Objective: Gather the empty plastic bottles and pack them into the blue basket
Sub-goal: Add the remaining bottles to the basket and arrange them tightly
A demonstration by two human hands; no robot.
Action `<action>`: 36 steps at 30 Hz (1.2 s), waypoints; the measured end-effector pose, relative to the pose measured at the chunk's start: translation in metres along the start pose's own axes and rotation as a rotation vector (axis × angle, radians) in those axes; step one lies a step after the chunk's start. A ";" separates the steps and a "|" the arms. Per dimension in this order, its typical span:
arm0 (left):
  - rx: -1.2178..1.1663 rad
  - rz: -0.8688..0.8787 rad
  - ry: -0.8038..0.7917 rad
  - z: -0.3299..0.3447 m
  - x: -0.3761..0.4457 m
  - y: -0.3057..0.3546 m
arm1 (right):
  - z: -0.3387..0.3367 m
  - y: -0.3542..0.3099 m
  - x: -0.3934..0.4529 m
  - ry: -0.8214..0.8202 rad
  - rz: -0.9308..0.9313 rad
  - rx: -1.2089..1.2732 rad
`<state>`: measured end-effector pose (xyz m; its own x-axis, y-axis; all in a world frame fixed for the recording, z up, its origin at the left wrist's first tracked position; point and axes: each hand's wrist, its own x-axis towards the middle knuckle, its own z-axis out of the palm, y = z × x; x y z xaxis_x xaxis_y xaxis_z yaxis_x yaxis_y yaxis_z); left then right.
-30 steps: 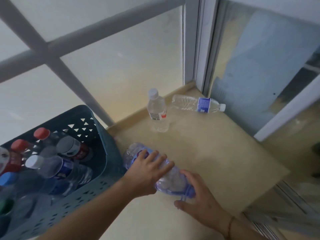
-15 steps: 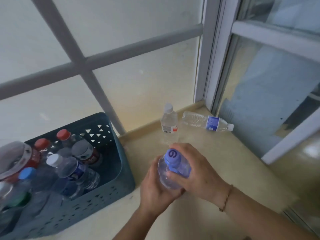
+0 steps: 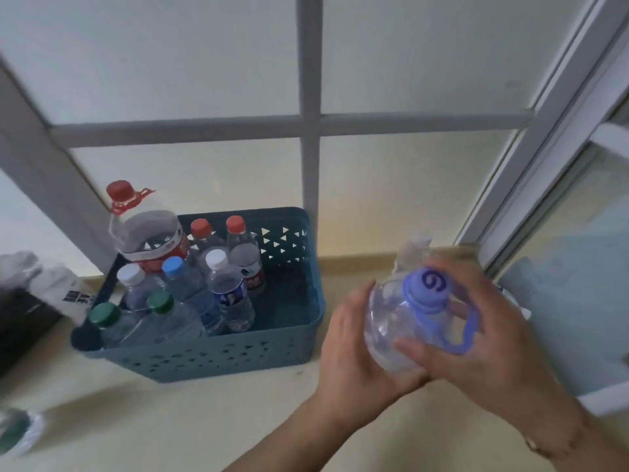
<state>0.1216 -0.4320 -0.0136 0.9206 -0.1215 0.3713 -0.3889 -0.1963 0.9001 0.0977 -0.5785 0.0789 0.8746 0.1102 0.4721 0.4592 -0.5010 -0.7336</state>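
Observation:
A clear bottle with a purple cap and purple carry loop (image 3: 394, 321) is held upright between both hands, to the right of the blue basket (image 3: 218, 352). My left hand (image 3: 350, 349) cups its left side and bottom. My right hand (image 3: 476, 338) grips its right side by the loop. The basket stands on the pale floor against the window and holds several upright bottles with red, white, blue and green caps, plus a large red-capped jug (image 3: 146, 236) at its back left. Another small bottle (image 3: 413, 250) shows just behind the held one.
A frosted window with grey bars (image 3: 309, 124) runs behind the basket. A sliding door frame (image 3: 531, 172) stands at the right. White and dark objects (image 3: 41, 291) lie left of the basket. A blurred green-capped bottle (image 3: 17, 430) lies at the lower left.
The view has swung left, bringing the basket to the centre. Both hands lifted the purple-capped bottle off the floor, turned it upright and carried it toward the basket.

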 end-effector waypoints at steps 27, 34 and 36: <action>0.122 -0.121 -0.378 -0.179 0.082 -0.036 | 0.150 0.006 0.092 -0.132 0.076 0.091; 0.255 -0.181 -0.525 -0.171 0.080 -0.064 | 0.175 0.035 0.055 -0.108 0.128 0.023; 0.294 -0.206 -0.558 -0.170 0.081 -0.069 | 0.179 0.038 0.052 -0.092 0.119 -0.037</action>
<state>0.2297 -0.2633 -0.0071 0.8508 -0.5235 -0.0464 -0.2739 -0.5170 0.8109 0.1883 -0.4385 -0.0119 0.9339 0.1251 0.3350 0.3467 -0.5462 -0.7625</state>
